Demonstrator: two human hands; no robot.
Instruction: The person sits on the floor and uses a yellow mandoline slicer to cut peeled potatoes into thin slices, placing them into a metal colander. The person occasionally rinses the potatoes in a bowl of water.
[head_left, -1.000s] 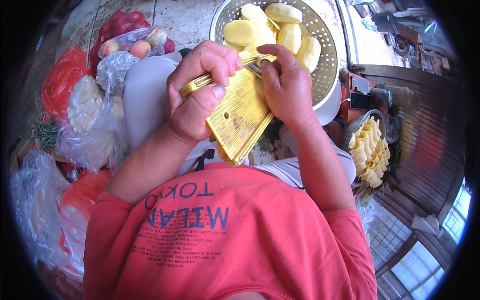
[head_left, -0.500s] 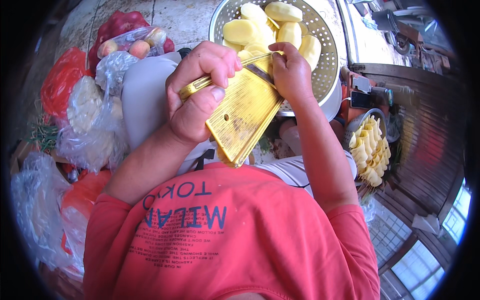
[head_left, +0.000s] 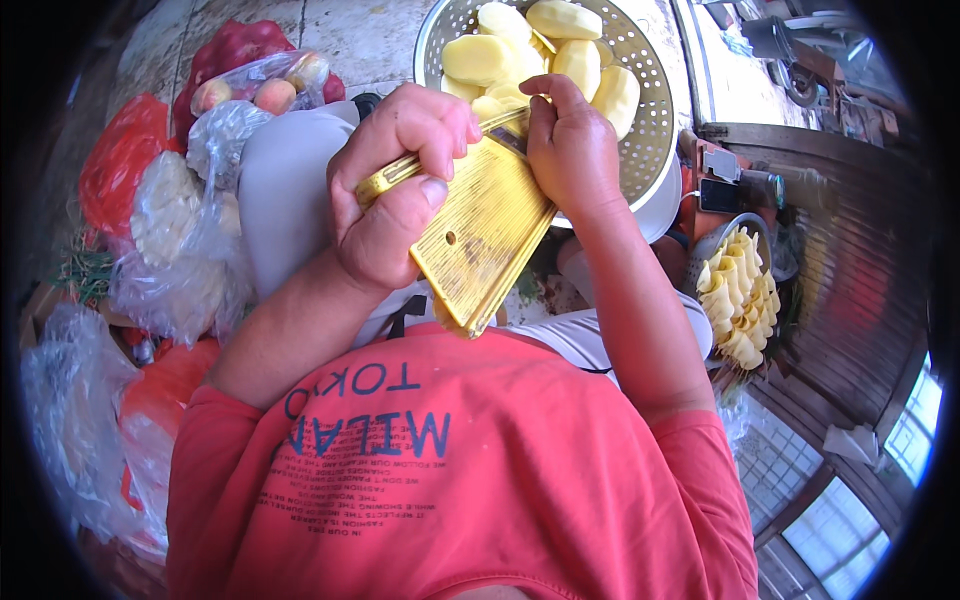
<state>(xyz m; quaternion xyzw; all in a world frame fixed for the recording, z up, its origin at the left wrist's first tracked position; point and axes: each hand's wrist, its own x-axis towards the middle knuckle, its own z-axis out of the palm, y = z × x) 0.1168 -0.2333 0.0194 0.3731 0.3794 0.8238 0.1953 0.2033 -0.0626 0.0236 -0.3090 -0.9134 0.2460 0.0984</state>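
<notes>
My left hand (head_left: 398, 185) is closed around the side handle of a yellow mandoline slicer (head_left: 485, 220), a ribbed plastic board with a small hole in it. The board slants in front of my chest. Its dark blade (head_left: 507, 138) shows near the far end, partly covered by my right hand. My right hand (head_left: 570, 145) lies curled over that end, thumb and finger bent. Whatever is under its palm is hidden. Just beyond the slicer, peeled potatoes (head_left: 577, 66) and pale slices lie in a metal colander (head_left: 655, 125).
At the right stands a second basket of curled yellow slices (head_left: 738, 300), near a phone (head_left: 718, 196). On the left are a red plastic bag (head_left: 125, 165), clear bags (head_left: 75, 420) and a bag of round fruit (head_left: 273, 95). My knee (head_left: 290, 190) is beside the slicer.
My right hand has slid slightly left across the slicer's far end, covering more of the blade. My left hand keeps its grip on the handle.
</notes>
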